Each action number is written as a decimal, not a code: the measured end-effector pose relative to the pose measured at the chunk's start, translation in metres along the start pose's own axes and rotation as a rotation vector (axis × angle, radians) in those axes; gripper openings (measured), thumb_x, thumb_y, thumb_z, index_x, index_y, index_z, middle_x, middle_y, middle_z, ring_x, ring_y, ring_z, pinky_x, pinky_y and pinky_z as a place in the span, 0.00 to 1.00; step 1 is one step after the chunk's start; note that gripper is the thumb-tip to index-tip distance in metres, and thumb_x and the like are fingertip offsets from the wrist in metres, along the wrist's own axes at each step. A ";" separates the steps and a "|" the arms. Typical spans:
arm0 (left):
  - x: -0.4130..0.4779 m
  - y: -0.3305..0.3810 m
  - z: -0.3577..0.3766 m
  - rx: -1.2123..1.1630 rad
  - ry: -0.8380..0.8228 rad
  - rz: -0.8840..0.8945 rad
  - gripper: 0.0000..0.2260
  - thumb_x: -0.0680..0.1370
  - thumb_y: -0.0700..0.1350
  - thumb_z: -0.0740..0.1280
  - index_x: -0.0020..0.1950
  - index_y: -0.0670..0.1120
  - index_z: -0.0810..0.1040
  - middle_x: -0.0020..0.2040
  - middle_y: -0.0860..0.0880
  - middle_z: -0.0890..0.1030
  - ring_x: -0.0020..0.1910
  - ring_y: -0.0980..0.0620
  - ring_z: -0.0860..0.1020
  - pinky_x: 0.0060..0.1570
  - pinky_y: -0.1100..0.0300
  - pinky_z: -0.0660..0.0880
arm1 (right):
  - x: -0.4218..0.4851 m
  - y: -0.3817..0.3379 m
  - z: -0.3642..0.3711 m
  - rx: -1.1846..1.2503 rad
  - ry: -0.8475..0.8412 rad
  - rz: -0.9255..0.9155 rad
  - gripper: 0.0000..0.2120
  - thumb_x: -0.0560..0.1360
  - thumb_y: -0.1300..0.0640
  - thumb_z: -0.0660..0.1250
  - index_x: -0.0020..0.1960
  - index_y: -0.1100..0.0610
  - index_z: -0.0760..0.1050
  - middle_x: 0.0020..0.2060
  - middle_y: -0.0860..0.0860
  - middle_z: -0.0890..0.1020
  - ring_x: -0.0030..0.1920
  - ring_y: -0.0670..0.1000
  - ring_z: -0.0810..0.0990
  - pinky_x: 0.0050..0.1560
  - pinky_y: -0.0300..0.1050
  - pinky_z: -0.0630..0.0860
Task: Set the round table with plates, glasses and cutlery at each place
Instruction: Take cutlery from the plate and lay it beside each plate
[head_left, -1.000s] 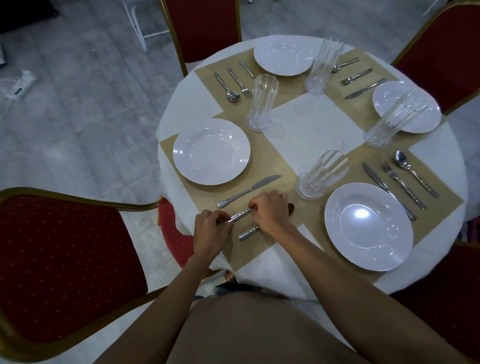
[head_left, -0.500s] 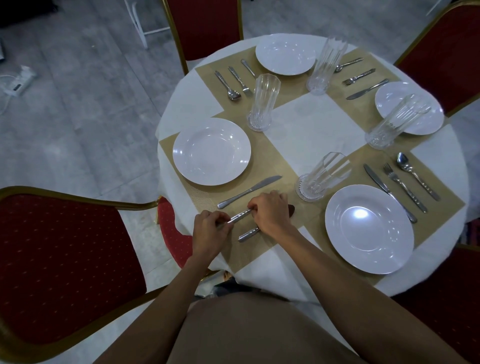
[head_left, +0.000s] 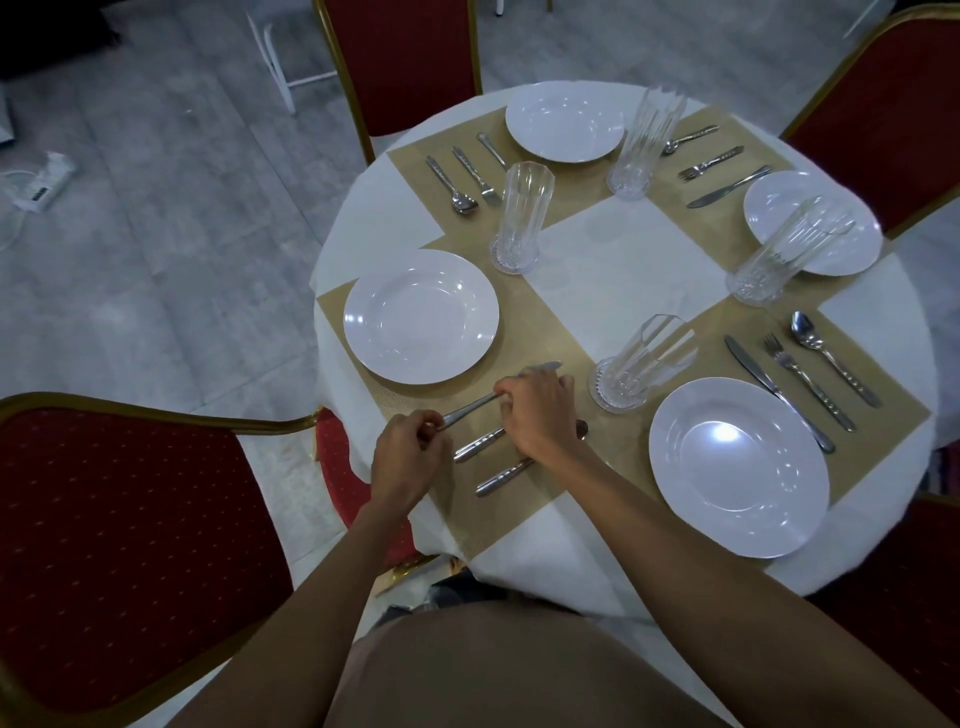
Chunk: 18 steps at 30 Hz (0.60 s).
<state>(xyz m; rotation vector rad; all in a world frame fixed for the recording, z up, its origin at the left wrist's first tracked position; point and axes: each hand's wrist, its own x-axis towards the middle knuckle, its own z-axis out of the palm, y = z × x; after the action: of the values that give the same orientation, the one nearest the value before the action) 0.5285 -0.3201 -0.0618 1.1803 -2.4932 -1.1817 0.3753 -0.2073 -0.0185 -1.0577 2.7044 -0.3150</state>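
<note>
On the gold placemat (head_left: 550, 332) at the near-left place, beside a white plate (head_left: 421, 317), lie three pieces of cutlery side by side. My left hand (head_left: 408, 454) pinches the handle end of the knife (head_left: 470, 409), the piece closest to the plate. Fingers of my right hand (head_left: 540, 415) curl over the knife's middle, and its blade tip shows just beyond them. Two more handles (head_left: 478, 444) (head_left: 504, 475) stick out from under my right hand; their heads are mostly hidden. A tall glass (head_left: 522, 218) stands beyond the plate.
The round white-clothed table (head_left: 623, 260) carries three other places with plates, glasses and cutlery. A ribbed glass (head_left: 641, 364) stands close to the right of my right hand, next to a plate (head_left: 737, 467). Red chairs (head_left: 130, 545) (head_left: 405, 62) (head_left: 883, 114) ring the table.
Both hands left the middle piece of cutlery and moved up towards the plate onto the knife.
</note>
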 end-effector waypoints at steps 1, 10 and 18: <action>0.004 0.001 -0.001 0.027 -0.013 0.010 0.10 0.76 0.47 0.71 0.57 0.50 0.81 0.47 0.51 0.79 0.44 0.54 0.78 0.48 0.54 0.80 | 0.004 0.001 -0.002 -0.023 -0.020 -0.002 0.13 0.78 0.59 0.64 0.58 0.46 0.81 0.51 0.48 0.82 0.56 0.53 0.75 0.55 0.49 0.62; 0.016 0.003 -0.002 0.071 -0.015 -0.013 0.08 0.76 0.48 0.72 0.54 0.49 0.83 0.46 0.50 0.81 0.44 0.53 0.77 0.47 0.53 0.79 | 0.026 0.004 -0.004 -0.145 -0.092 -0.052 0.12 0.79 0.59 0.64 0.53 0.47 0.83 0.47 0.47 0.84 0.53 0.52 0.74 0.55 0.48 0.63; 0.018 -0.003 -0.005 0.074 -0.033 0.010 0.07 0.76 0.46 0.72 0.52 0.46 0.83 0.44 0.50 0.81 0.42 0.53 0.77 0.46 0.55 0.79 | 0.032 0.001 0.000 -0.135 -0.092 -0.065 0.09 0.78 0.58 0.67 0.50 0.47 0.84 0.44 0.46 0.85 0.51 0.51 0.75 0.55 0.48 0.63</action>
<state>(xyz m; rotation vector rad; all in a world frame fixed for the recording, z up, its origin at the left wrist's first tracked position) 0.5198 -0.3372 -0.0643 1.1737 -2.5849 -1.1245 0.3512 -0.2286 -0.0227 -1.1678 2.6443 -0.0928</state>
